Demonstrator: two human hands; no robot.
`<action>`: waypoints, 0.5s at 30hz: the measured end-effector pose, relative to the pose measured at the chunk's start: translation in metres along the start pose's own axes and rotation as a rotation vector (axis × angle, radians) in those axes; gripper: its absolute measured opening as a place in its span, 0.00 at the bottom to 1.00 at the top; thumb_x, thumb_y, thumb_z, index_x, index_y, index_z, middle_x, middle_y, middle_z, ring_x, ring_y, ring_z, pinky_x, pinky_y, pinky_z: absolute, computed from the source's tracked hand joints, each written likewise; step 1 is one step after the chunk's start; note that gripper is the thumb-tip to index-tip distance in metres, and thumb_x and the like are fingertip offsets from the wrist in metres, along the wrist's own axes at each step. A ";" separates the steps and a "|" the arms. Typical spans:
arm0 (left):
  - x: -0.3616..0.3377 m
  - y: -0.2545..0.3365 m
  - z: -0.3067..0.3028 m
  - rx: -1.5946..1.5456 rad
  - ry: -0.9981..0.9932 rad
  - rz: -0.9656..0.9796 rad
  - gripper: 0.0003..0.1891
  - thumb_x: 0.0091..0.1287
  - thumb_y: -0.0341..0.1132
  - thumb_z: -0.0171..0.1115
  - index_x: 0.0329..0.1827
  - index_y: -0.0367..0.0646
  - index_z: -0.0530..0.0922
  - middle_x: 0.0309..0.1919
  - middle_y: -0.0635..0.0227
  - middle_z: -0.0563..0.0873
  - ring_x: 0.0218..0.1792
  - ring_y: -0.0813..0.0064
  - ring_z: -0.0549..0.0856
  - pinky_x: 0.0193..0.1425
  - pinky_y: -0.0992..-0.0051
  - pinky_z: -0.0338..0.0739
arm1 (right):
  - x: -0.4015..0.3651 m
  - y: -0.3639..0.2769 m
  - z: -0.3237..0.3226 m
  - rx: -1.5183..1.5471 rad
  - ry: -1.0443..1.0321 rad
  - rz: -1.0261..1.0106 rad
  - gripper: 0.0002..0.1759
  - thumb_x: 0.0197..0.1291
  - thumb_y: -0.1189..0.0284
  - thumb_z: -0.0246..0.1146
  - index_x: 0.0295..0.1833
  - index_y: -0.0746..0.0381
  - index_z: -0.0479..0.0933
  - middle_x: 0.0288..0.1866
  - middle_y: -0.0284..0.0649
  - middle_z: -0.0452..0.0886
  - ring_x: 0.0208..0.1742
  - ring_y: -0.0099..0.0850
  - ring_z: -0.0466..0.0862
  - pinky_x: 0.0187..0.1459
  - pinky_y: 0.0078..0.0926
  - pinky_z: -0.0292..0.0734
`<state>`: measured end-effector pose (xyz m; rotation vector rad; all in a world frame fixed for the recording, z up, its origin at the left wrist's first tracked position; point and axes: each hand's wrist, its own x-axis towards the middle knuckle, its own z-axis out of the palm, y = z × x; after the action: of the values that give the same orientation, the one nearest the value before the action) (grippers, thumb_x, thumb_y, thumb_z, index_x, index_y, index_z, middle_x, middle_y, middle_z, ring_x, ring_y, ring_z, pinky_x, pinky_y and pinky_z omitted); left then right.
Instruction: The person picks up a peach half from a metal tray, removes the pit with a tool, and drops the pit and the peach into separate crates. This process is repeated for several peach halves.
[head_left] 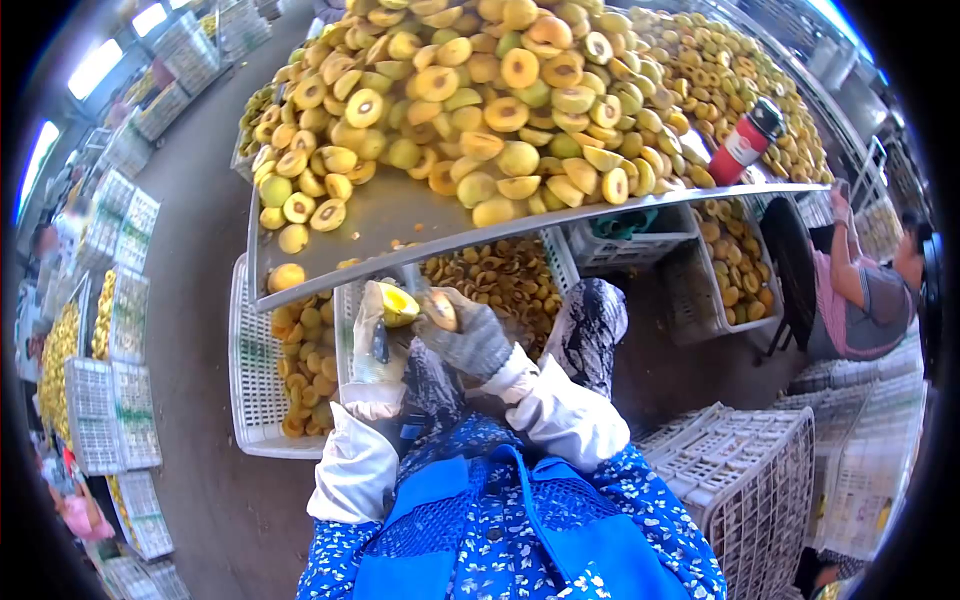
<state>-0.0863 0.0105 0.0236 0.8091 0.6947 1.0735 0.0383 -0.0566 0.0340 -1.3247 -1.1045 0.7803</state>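
My left hand (375, 345), in a pale work glove, is closed around a yellow peach half (398, 305) just below the front edge of the metal table (400, 215). Beside it, my right hand (468, 335) in a grey knit glove is closed on a small tan oval thing (440, 310); blur hides its kind. A greyish streak shows above that thing. Both hands are close together over my knees. Halved peaches (505, 115) with brown stones lie heaped on the table above them.
Below the table are a white crate (240, 370) of peach halves and a heap of brownish scraps (495, 280). A red bottle (740, 145) stands on the table at right. A seated person (860, 290) is at far right. Stacked crates (760, 470) stand at lower right.
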 end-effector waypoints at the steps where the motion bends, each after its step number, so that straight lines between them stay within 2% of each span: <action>1: 0.003 -0.005 0.002 0.027 0.036 -0.056 0.21 0.68 0.47 0.55 0.55 0.41 0.73 0.47 0.68 0.78 0.43 0.73 0.80 0.47 0.72 0.77 | 0.003 0.012 0.004 -0.001 0.007 0.022 0.19 0.50 0.73 0.68 0.49 0.63 0.75 0.36 0.41 0.81 0.36 0.24 0.79 0.40 0.24 0.76; 3: -0.013 0.001 0.028 0.236 0.033 0.057 0.18 0.67 0.43 0.58 0.52 0.40 0.75 0.42 0.69 0.80 0.40 0.77 0.79 0.45 0.76 0.76 | 0.004 0.025 0.005 -0.035 -0.010 0.022 0.18 0.49 0.74 0.68 0.48 0.63 0.76 0.34 0.42 0.81 0.36 0.24 0.79 0.39 0.24 0.76; 5: -0.011 0.000 0.033 0.103 0.113 -0.161 0.16 0.67 0.40 0.59 0.52 0.40 0.75 0.40 0.69 0.80 0.39 0.79 0.79 0.44 0.77 0.76 | 0.002 0.019 0.001 -0.057 -0.060 0.070 0.18 0.49 0.74 0.68 0.47 0.63 0.76 0.34 0.42 0.81 0.37 0.23 0.80 0.40 0.24 0.76; 6: -0.005 -0.014 0.021 0.182 0.088 -0.153 0.14 0.67 0.37 0.59 0.51 0.40 0.75 0.39 0.70 0.81 0.38 0.81 0.79 0.43 0.80 0.75 | -0.002 0.012 -0.003 -0.039 -0.067 0.024 0.17 0.47 0.73 0.69 0.45 0.63 0.76 0.35 0.41 0.82 0.37 0.22 0.80 0.40 0.24 0.76; 7: -0.006 -0.015 0.020 0.241 0.049 -0.149 0.14 0.67 0.37 0.59 0.51 0.39 0.75 0.39 0.71 0.81 0.38 0.82 0.79 0.42 0.82 0.75 | -0.001 0.004 -0.009 -0.260 -0.141 -0.028 0.21 0.52 0.70 0.65 0.54 0.60 0.75 0.38 0.47 0.83 0.37 0.39 0.84 0.40 0.29 0.78; 9: -0.016 -0.014 0.022 0.126 0.026 -0.225 0.15 0.67 0.38 0.59 0.51 0.37 0.75 0.38 0.71 0.81 0.37 0.82 0.79 0.40 0.83 0.75 | -0.004 0.030 -0.003 0.043 -0.124 0.091 0.18 0.52 0.72 0.65 0.51 0.62 0.77 0.36 0.43 0.84 0.35 0.29 0.83 0.38 0.26 0.77; 10: -0.016 -0.012 0.018 0.336 -0.073 -0.092 0.18 0.66 0.41 0.61 0.51 0.36 0.74 0.39 0.69 0.81 0.37 0.81 0.79 0.41 0.82 0.75 | -0.007 0.029 0.001 0.266 -0.082 0.146 0.13 0.53 0.74 0.65 0.45 0.65 0.79 0.33 0.37 0.84 0.34 0.21 0.80 0.36 0.24 0.77; 12: -0.027 -0.008 0.016 0.321 0.012 -0.015 0.21 0.65 0.42 0.62 0.53 0.35 0.73 0.40 0.68 0.80 0.37 0.80 0.79 0.41 0.80 0.75 | -0.006 0.038 0.010 0.384 0.001 0.191 0.08 0.54 0.76 0.65 0.40 0.63 0.78 0.32 0.31 0.81 0.33 0.18 0.77 0.35 0.19 0.75; 13: -0.033 0.007 0.012 0.354 -0.009 -0.020 0.20 0.65 0.41 0.61 0.53 0.35 0.73 0.41 0.67 0.80 0.38 0.79 0.79 0.42 0.80 0.75 | -0.005 0.041 0.014 0.442 0.046 0.216 0.05 0.54 0.78 0.65 0.38 0.62 0.78 0.31 0.28 0.79 0.32 0.17 0.76 0.34 0.17 0.74; 14: -0.038 0.021 0.008 0.387 -0.030 -0.025 0.20 0.65 0.40 0.61 0.54 0.35 0.72 0.41 0.66 0.80 0.38 0.78 0.79 0.43 0.79 0.75 | 0.002 0.038 0.013 0.449 0.181 0.244 0.01 0.56 0.77 0.63 0.35 0.61 0.78 0.27 0.27 0.78 0.29 0.17 0.75 0.29 0.16 0.71; 15: -0.044 0.036 0.005 0.420 -0.052 -0.030 0.20 0.65 0.39 0.60 0.54 0.34 0.72 0.41 0.65 0.80 0.38 0.77 0.79 0.44 0.78 0.75 | 0.004 0.043 0.004 0.493 0.213 0.330 0.02 0.57 0.74 0.63 0.33 0.60 0.78 0.25 0.28 0.78 0.25 0.17 0.74 0.25 0.17 0.68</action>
<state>-0.1139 -0.0226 0.0606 1.1774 0.9006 0.8865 0.0419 -0.0454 -0.0079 -1.1408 -0.4820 1.0475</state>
